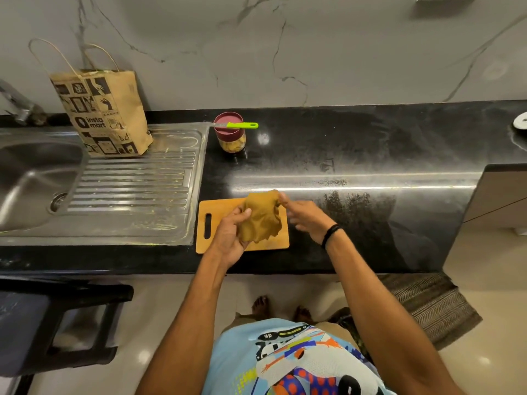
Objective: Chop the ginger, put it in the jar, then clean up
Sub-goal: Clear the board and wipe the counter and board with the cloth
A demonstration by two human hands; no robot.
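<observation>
Left hand [231, 238] gripping the crumpled mustard-brown cloth [261, 220], right hand [305, 220] pinching its corner over the rectangular wooden chopping board [278, 243] — ginger [231, 145] already in the maroon-lidded jar [229, 134] — spread it flat, then wipe.

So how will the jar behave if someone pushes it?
On the glossy counter the squat jar would probably slide, not tip. The knife lies loose across its lid, overhanging, so it would likely fall off.

Blue graphic tee [288, 363], blk wristband [330, 233]

"insta mart" on brown paper bag [104, 115]
</observation>
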